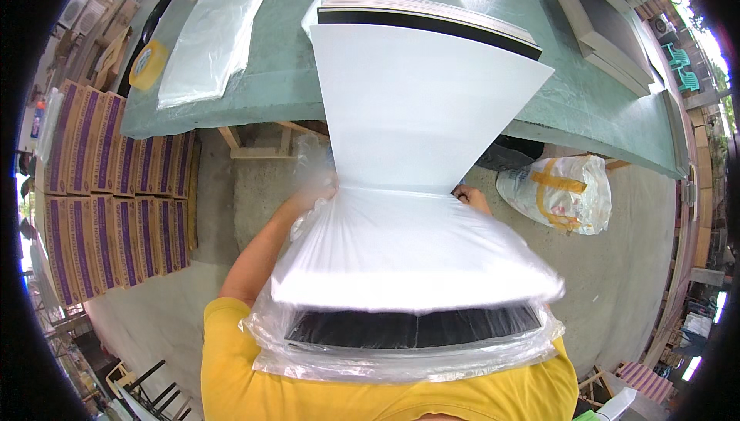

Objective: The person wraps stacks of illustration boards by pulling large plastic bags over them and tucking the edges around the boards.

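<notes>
A stack of large flat boards point(424, 89), white on top with black and white layers at its far end, reaches from the table toward my chest. A clear plastic bag point(416, 244) covers its near part, with the bag's mouth across the middle of the stack. The near end of the bag is crumpled against my yellow shirt, and a black surface shows through it. My left hand point(327, 190), partly blurred, is closed on the bag's edge at the left side of the boards. At the right side my right hand point(472, 198) grips the bag's edge, its fingers partly hidden.
On the green table point(285, 74) lie a pile of clear plastic bags point(212, 43), a yellow tape roll point(149, 64) and more boards point(601, 31). Stacked cartons point(116, 182) stand at left. A stuffed white sack point(566, 193) sits on the floor at right.
</notes>
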`<state>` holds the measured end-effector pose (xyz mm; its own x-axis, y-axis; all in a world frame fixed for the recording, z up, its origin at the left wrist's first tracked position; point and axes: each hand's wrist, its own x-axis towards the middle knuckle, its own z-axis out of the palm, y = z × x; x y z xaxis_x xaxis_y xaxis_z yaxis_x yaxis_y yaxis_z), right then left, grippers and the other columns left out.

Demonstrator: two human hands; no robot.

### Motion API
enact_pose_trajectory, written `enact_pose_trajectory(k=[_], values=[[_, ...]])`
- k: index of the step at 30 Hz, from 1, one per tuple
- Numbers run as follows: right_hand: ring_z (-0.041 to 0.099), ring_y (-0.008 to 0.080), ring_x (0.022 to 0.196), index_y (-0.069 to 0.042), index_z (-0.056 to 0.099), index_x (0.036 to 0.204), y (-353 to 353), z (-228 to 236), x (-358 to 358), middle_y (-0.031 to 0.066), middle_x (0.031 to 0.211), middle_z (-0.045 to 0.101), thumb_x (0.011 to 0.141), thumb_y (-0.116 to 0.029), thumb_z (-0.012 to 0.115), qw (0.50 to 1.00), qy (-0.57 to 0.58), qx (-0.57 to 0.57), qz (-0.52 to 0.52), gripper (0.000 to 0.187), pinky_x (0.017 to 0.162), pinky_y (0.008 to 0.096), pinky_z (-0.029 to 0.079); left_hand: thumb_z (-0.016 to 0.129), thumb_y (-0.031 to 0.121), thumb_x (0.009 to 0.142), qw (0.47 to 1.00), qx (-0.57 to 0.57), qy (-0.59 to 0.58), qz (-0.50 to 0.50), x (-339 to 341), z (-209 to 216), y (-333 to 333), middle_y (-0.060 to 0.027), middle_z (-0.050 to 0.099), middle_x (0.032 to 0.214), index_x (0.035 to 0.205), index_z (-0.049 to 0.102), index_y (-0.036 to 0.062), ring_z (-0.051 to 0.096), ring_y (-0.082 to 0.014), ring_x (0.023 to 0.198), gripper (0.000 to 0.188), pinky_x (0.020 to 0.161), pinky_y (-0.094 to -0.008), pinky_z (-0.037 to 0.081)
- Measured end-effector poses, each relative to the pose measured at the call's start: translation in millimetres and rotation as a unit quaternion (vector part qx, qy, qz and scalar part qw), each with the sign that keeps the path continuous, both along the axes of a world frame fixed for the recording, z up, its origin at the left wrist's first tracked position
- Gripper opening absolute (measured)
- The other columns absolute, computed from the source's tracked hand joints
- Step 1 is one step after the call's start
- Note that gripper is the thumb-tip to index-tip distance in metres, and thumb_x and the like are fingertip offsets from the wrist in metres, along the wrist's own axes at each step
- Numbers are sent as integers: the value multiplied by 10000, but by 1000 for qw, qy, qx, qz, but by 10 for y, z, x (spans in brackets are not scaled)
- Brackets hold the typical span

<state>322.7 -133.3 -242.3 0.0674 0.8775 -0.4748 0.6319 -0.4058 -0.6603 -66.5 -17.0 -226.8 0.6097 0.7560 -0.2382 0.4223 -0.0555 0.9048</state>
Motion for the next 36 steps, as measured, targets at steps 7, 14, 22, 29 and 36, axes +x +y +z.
enact_pose_trajectory(k=[7,14,22,29,36], values=[[536,190,773,-8,571,913,150,2508,-29,86,853,577,781,-142,517,954,221,202,-7,196,714,310,419,506,-34,650,988,98,-10,122,70,2228,154,-55,586,773,829,586,31,542,-106,734,206,654,-251,432],[138,286,1276,-74,227,1313,-128,2153,-793,133,1351,240,851,-455,364,855,161,-2,493,614,1011,457,133,574,140,731,937,-24,-80,-339,841,2055,-512,-88,601,842,878,569,59,585,-228,725,169,666,-320,460],[475,198,990,-18,460,1102,460,1238,-683,111,1080,498,831,-260,512,947,166,-62,267,367,861,321,368,518,131,770,986,98,-14,-134,1324,1319,-87,-108,592,790,878,547,36,570,-191,732,147,691,-311,447],[473,58,715,-4,497,777,714,2240,-616,-23,732,500,746,-36,613,891,435,71,111,124,678,200,410,543,169,819,961,148,-173,154,1095,2707,402,-10,559,693,897,569,45,498,-71,633,149,620,-208,392],[497,79,794,20,546,937,736,2316,-753,39,862,571,698,-136,675,869,454,138,140,313,689,224,405,554,151,814,964,100,-213,123,1064,2387,284,18,549,723,827,581,24,466,-47,694,131,640,-188,374]])
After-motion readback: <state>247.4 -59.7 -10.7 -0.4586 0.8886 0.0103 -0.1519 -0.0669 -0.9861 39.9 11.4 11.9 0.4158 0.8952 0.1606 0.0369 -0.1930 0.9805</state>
